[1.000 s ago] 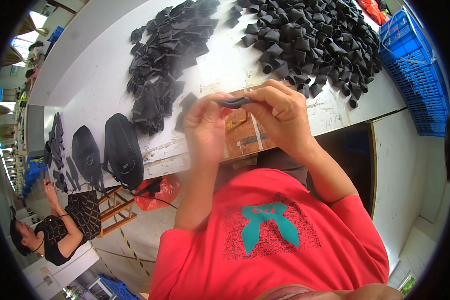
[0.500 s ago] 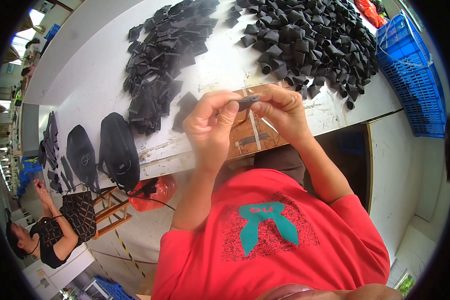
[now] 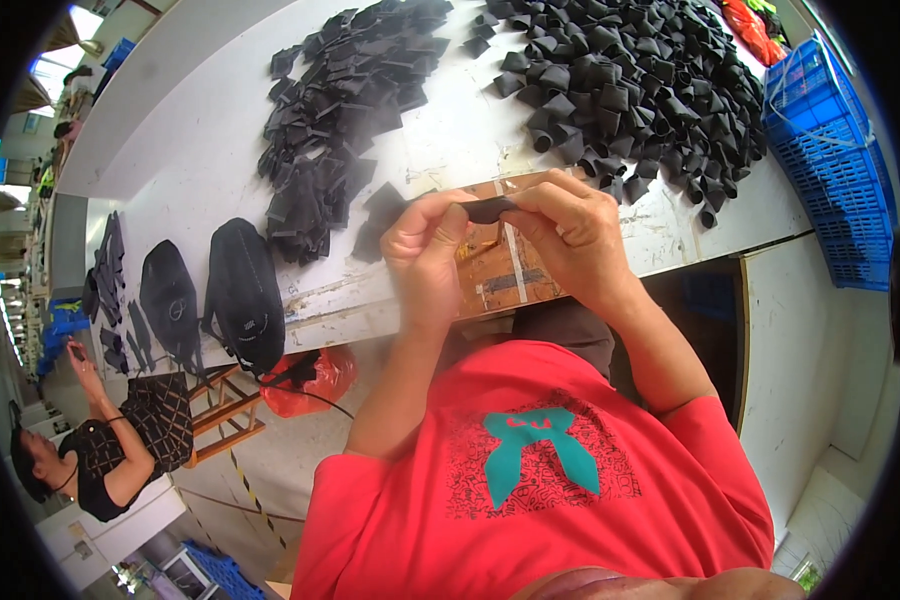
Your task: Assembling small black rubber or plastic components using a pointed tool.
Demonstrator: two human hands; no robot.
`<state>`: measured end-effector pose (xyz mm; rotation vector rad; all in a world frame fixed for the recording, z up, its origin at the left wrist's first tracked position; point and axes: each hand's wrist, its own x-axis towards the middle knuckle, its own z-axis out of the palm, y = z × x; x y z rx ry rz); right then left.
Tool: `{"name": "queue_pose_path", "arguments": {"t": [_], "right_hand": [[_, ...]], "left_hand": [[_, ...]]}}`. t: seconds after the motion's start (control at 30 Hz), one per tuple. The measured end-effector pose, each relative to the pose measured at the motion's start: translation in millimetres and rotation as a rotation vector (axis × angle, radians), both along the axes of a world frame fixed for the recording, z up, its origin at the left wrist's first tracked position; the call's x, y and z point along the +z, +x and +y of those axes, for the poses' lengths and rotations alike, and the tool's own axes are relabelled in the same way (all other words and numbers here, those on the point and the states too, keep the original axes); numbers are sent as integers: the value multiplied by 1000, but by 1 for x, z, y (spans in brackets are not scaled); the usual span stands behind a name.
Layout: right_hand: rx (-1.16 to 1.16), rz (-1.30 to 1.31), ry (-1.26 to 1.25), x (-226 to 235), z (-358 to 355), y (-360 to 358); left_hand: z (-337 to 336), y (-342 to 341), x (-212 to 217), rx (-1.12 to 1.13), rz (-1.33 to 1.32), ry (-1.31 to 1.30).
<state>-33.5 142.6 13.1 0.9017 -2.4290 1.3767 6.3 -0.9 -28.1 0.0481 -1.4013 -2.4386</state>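
A small piece of black fabric [image 3: 489,209] is stretched between my two hands above the near edge of the table. My left hand [image 3: 428,240] pinches its left end between thumb and fingers. The other end is gripped by my right hand [image 3: 570,235], with the thumb underneath. Just beyond my left hand lies a loose dark fabric piece [image 3: 378,212]. Farther off, a heap of flat black fabric pieces [image 3: 315,160] is on the left, and a larger pile of black folded, tube-like pieces [image 3: 630,90] is on the right.
The white table [image 3: 185,140] has a brown board [image 3: 515,275] at its near edge. Two black pouch-shaped items [image 3: 245,295] with straps lie at the left. A blue crate [image 3: 835,170] stands at the right. Another person [image 3: 100,450] sits at the lower left, near a red bag [image 3: 315,385].
The fabric piece, bunched and folded before, is now flatter and pulled between my fingers. My right hand has turned slightly, its back showing more. The whole view has shifted a little.
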Motion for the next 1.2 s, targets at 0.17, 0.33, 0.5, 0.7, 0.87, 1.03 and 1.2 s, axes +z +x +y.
{"name": "queue_pose_path", "arguments": {"t": [0.17,0.33,0.5,0.7,0.87,1.03,1.2], "right_hand": [[-22,-15,-49,-3,-3,7],[188,-451,-356,4,15,-22],[-214,-722,-566,-22,29,-39],[-52,-1019,-395,-59,18,26],[-16,-697,6,-53,-1,47],[-54,-369,-49,-29,-33,44],[-119,-225,57,-35,-28,43]], "left_hand": [[5,5,5,19,-23,-64],[-23,0,-27,242,-159,-516],[-112,-42,-109,546,-529,-1240],[-126,-61,-113,328,-550,-1491],[-96,-46,-49,470,-141,-1153],[-64,-1,-12,-27,-247,-392],[-19,24,-11,-17,-272,-189]]}}
